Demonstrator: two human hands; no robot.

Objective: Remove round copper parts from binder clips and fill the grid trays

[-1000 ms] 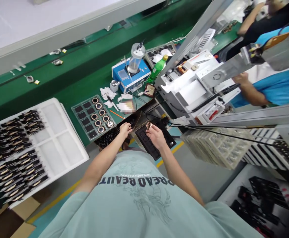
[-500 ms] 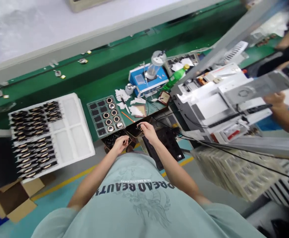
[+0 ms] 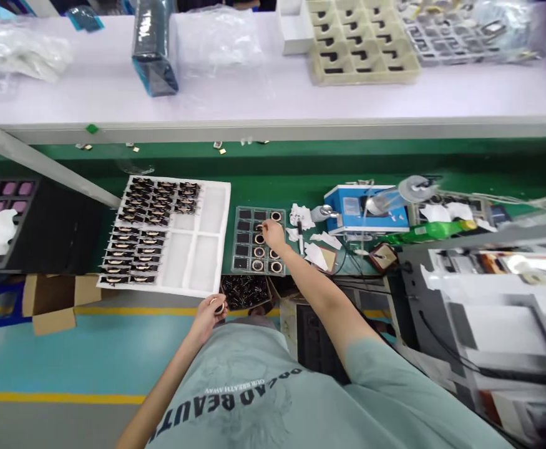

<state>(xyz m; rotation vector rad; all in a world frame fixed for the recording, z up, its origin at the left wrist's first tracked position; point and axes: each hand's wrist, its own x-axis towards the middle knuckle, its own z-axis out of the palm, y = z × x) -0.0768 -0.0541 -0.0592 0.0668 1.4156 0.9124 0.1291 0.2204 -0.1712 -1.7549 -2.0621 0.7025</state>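
Note:
My left hand (image 3: 211, 315) is closed on a small round part (image 3: 219, 308) with a pale ring, just below the white foam tray's front edge. Over the clear compartment tray (image 3: 236, 237) reaches my right hand (image 3: 273, 236), its fingers pinched together at a compartment in the middle column; what they hold, if anything, is hidden. Ring-shaped parts and dark squares lie in that tray. To its left, the white foam tray (image 3: 207, 249) bears rows of black parts with pale curved strips on its left side.
A blue box device (image 3: 370, 209), green bottle (image 3: 408, 232) and white papers (image 3: 317, 255) stand to the right. Below the table edge is a box of black bits (image 3: 245, 292). A shelf (image 3: 263, 93) spans the back; a dark case (image 3: 57, 231) stands left.
The view has swung left. My right hand has moved from in front of the table to over the clear tray. My left hand is now near the foam tray, with the round part visible.

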